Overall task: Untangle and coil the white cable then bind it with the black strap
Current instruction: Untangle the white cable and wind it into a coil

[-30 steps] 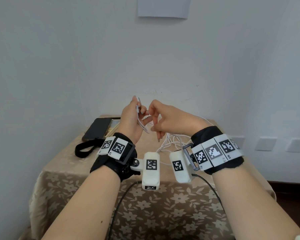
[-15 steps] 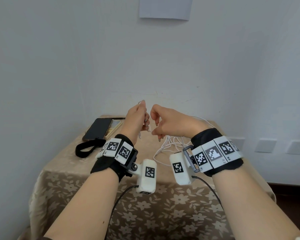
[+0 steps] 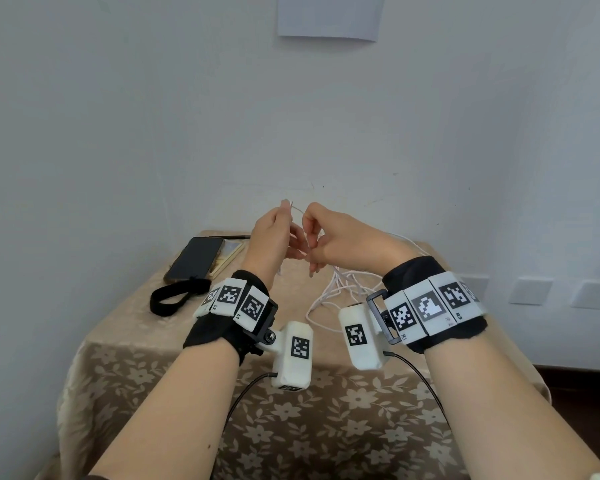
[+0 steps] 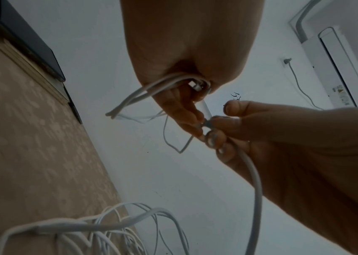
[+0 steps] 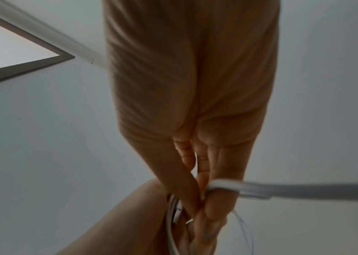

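From the head view, the left hand (image 3: 272, 233) and right hand (image 3: 340, 242) are pinching the white cable (image 3: 333, 292) above the table (image 3: 146, 341); the black strap (image 3: 168, 297) is lying beside a phone (image 3: 196, 258). From the left wrist view, both hands are gripping cable loops.

A beige tablecloth (image 3: 153, 368) printed with paler flowers and leaves is seen over the table. A thin white cable (image 3: 329, 296) is shown pale against it, beside a black fabric strap (image 3: 168, 297) and a black-screened phone (image 3: 196, 258). Black wristbands (image 3: 440, 327) are set with white blocks carrying black-and-white square codes. The wall (image 3: 153, 133) is rendered in pale grey-blue.
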